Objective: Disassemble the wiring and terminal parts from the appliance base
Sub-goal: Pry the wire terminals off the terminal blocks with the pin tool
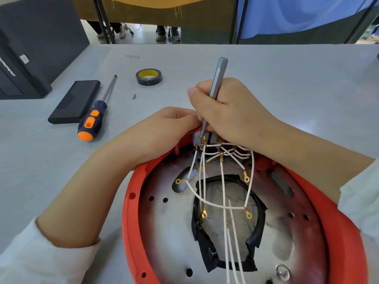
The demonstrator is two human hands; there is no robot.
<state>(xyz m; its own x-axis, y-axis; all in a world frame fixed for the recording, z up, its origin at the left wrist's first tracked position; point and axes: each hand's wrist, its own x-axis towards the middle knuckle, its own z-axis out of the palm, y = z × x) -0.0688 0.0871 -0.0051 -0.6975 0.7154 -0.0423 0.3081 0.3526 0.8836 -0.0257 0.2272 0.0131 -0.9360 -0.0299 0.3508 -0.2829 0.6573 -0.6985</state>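
**Two hands work a slim driver at the terminal block of a red appliance base**

A round red appliance base (131, 203) lies open side up at the near edge of a grey bench (287, 78), running off the bottom of the view. Its inside is a scorched metal plate (164, 222) with a central opening edged in black tape.

At the base's far rim sits a small grey terminal block (197, 138). Thin white wires (222, 187) with gold ring lugs fan from it across the plate toward the viewer.

The right hand (231, 115) is clenched around a slim grey metal driver (217, 78), held nearly upright, its tip down at the terminal block. The left hand (164, 130) rests on the far rim just beside the block, fingers curled against it; whether they pinch anything cannot be seen, as the right hand hides the fingertips.

Toward the bench's left side lie an orange and navy screwdriver (92, 119), touching a flat black case (75, 101). Further back sit a roll of black tape (148, 76) and a small loose bit (134, 96). A dark box (34, 44) fills the far left corner.
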